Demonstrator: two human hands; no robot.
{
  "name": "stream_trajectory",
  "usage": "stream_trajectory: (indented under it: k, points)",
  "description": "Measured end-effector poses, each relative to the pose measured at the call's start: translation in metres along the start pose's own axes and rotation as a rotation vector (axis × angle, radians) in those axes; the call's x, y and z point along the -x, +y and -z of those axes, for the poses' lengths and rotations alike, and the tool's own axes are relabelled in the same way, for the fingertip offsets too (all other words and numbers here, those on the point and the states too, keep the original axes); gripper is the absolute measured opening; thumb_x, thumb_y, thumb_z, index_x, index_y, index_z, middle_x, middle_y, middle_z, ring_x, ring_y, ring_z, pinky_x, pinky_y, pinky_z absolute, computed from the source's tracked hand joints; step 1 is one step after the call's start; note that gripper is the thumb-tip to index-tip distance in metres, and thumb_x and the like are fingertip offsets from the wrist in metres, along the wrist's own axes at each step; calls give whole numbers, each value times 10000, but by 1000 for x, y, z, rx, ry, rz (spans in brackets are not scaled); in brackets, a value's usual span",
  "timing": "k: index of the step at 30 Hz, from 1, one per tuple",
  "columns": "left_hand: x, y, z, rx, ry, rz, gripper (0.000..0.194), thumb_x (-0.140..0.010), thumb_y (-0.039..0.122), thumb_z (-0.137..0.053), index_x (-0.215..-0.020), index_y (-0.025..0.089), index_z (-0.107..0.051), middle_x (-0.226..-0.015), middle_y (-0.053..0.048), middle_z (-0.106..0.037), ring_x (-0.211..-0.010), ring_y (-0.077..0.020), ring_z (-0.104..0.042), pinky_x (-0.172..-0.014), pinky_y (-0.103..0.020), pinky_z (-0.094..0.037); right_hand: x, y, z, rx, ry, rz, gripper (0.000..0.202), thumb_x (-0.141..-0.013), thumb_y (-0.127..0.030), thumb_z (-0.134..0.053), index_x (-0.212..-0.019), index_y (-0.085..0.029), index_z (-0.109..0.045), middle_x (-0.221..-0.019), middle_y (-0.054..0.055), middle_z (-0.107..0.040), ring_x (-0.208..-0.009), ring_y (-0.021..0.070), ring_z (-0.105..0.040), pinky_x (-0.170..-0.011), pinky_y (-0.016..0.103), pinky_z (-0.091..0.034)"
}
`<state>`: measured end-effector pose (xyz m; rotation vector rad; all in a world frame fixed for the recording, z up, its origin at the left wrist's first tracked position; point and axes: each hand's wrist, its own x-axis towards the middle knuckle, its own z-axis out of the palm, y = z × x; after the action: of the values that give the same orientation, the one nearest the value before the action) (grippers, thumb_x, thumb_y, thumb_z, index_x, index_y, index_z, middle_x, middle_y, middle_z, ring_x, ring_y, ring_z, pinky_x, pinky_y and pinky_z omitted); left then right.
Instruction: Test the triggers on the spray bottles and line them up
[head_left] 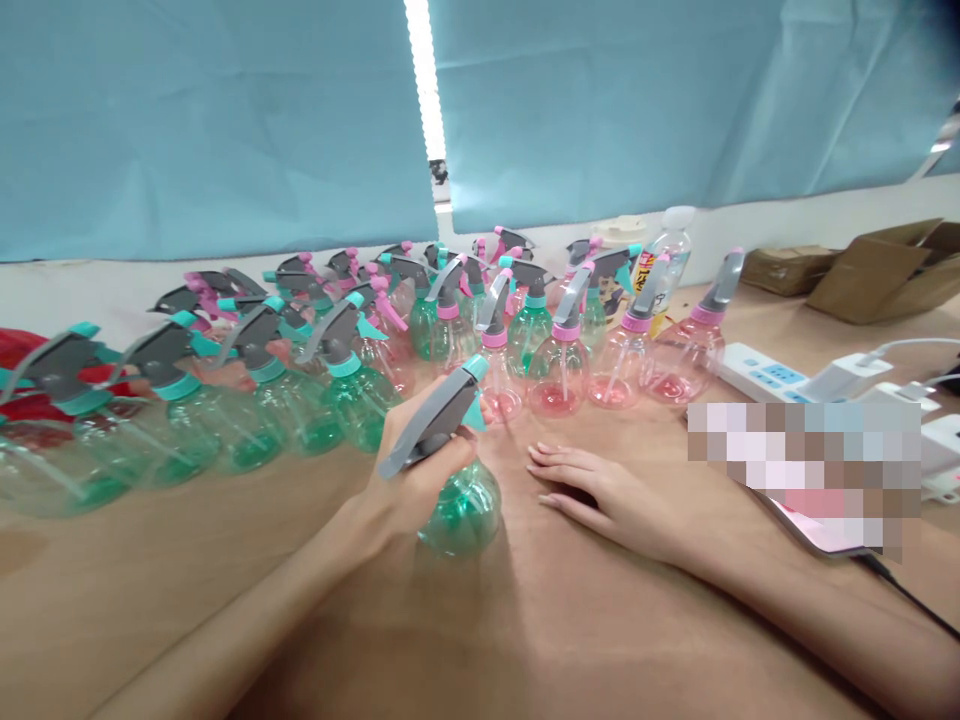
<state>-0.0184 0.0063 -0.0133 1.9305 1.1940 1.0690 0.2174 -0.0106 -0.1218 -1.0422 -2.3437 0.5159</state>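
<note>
Fingers of my left hand point(409, 490) wrap round the neck of a green spray bottle point(466, 510) with a grey and teal trigger head. The bottle is upright, its head pointing up to the right. My right hand point(585, 485) lies palm down on the wooden table point(420, 640), fingers stretched out and holding nothing. To the left stands a row of green spray bottles point(255, 430) with teal collars. Beyond my hands are pink spray bottles point(559, 375) with pink collars and grey heads. More green and pink ones crowd together behind them, partly hidden.
A power strip point(765, 375) with a white charger point(847, 380) sits on the right, near a phone point(817, 530) with a cable. An open cardboard box point(885, 270) is at the back right. A clear water bottle point(670, 250) stands behind the spray bottles. Blue curtain point(225, 120) covers the back.
</note>
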Motion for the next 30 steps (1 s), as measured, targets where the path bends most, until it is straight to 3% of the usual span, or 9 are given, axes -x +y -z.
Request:
stream_trajectory:
  k: [7,12,15,19,24,30]
  points:
    - [-2,-3,-8,19,58,-34,44,-795,232,-551,-838,223,-551,-761,21,-599,-646,-145,-568,-601,-285,-437,0,0,0,-6,5,-11,347,-972,-370,-465,-1259,-217,-585,-1335,65,-593,-1324,223,-451,-1105,426,-390]
    - [-3,1,-9,63,-7,-65,393,-820,201,-570,-1197,285,-495,-1177,-10,-613,-779,-140,-617,-669,-277,-488,0,0,0,3,-7,-16,351,-974,-379,-457,-1255,-211,-585,-1353,68,-578,-1329,222,-444,-1108,430,-384]
    - [-3,3,-10,109,-38,-61,437,-818,206,-588,-1233,285,-477,-1315,-25,-553,-820,-141,-636,-683,-269,-520,0,0,1,-1,-9,-25,352,-976,-378,-454,-1248,-199,-588,-1356,76,-575,-1323,221,-451,-1108,427,-383]
    - [-4,4,-10,117,-38,-92,439,-788,200,-620,-1210,245,-504,-1299,-52,-561,-812,-141,-638,-794,-304,-542,0,0,0,-8,-4,-20,347,-974,-372,-463,-1253,-206,-586,-1355,77,-576,-1317,228,-458,-1099,436,-392]
    - [-5,1,-8,84,-86,-115,466,-788,200,-622,-1235,229,-492,-1291,-79,-560,-889,-163,-642,-825,-315,-537,1,0,0,-16,10,-4,346,-971,-362,-472,-1262,-213,-585,-1347,73,-583,-1317,233,-459,-1091,442,-402]
    - [-9,-5,-7,-37,-103,-128,477,-766,222,-636,-1226,254,-514,-1219,-62,-614,-820,-162,-643,-722,-292,-546,1,-2,0,-20,43,1,345,-967,-357,-482,-1273,-234,-584,-1350,73,-580,-1304,240,-477,-1083,454,-411]
